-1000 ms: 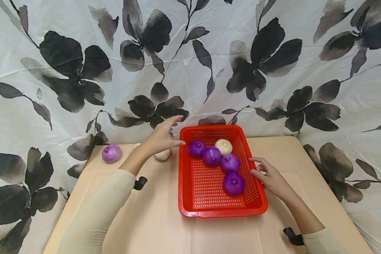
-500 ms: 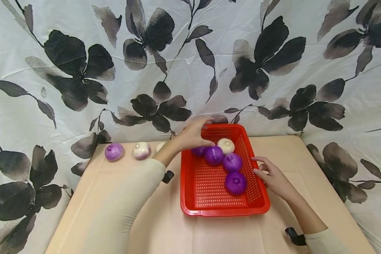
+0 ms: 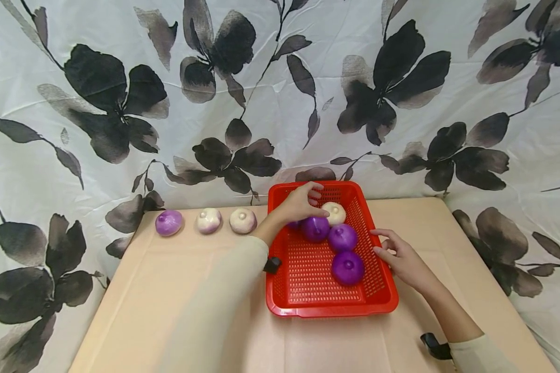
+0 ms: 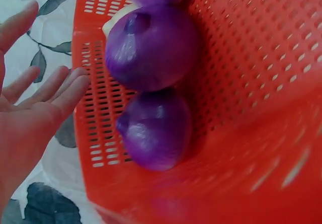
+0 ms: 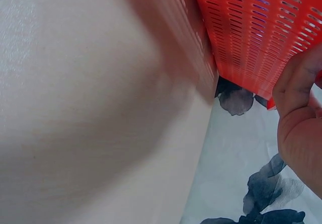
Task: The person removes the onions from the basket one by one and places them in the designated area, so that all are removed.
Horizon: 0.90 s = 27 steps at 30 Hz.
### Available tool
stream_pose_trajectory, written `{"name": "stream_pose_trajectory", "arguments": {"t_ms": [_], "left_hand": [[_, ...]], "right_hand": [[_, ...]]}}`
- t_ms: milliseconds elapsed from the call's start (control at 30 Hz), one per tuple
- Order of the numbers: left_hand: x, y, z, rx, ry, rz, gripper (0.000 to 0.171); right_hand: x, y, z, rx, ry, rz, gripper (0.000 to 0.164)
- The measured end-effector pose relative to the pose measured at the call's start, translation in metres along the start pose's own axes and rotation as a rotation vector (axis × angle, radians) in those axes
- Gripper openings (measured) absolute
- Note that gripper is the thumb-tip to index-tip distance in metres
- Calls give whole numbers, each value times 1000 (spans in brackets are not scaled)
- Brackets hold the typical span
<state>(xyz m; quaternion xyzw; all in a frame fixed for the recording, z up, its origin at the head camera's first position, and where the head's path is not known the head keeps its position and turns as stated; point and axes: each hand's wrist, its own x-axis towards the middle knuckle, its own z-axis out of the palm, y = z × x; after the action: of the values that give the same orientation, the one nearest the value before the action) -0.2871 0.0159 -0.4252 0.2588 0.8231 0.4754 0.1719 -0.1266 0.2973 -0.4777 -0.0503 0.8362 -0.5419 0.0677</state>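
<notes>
My left hand (image 3: 303,202) reaches over the back of the red plastic basket (image 3: 303,311), thumb tip at the white onion (image 3: 336,213). In the left wrist view its fingers (image 4: 70,95) are spread and hold nothing. Several purple onions (image 3: 348,268) lie in the basket; one at the back left is mostly hidden by that hand in the head view. Two purple onions (image 4: 156,128) show large in the left wrist view. At the basket's right rim, my right hand (image 3: 403,261) holds the edge with curled fingers, seen partly in the right wrist view.
Left of the basket, along the table's back edge, sit a purple onion (image 3: 169,223) and two whitish onions (image 3: 208,220) in a row. A floral cloth (image 3: 261,77) hangs behind the table (image 3: 135,311).
My left hand has moved right, from beside the basket to over its back, uncovering the whitish onions on the table. The right hand has stayed at the rim.
</notes>
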Motion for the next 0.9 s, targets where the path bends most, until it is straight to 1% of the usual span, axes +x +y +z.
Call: {"name": "stream_pose_trajectory", "arguments": {"t_ms": [133,233,333,500,600,767,900], "left_hand": [[3,-3,8,-55,7,-57,78],[3,-8,11,-38,16,-77,76],[3,-14,14,7,9,-77,76],[4,-19,19,76,-28,-71,77],[3,-21,23,112,-51,-88,77],[2,-22,30,242,-106,-110,77],[2,-20,34,351,-135,-126,78]], "right_hand": [[0,-1,0,18,0,0,49],[1,0,1,30,-7,6,50],[2,0,1,30,-9,17,50],[1,0,1,32,1,20,49],[1,-1,1,34,-1,20,50],[0,0,1,33,-1,20,50],[-1,-1,1,26,2,20,49]]}}
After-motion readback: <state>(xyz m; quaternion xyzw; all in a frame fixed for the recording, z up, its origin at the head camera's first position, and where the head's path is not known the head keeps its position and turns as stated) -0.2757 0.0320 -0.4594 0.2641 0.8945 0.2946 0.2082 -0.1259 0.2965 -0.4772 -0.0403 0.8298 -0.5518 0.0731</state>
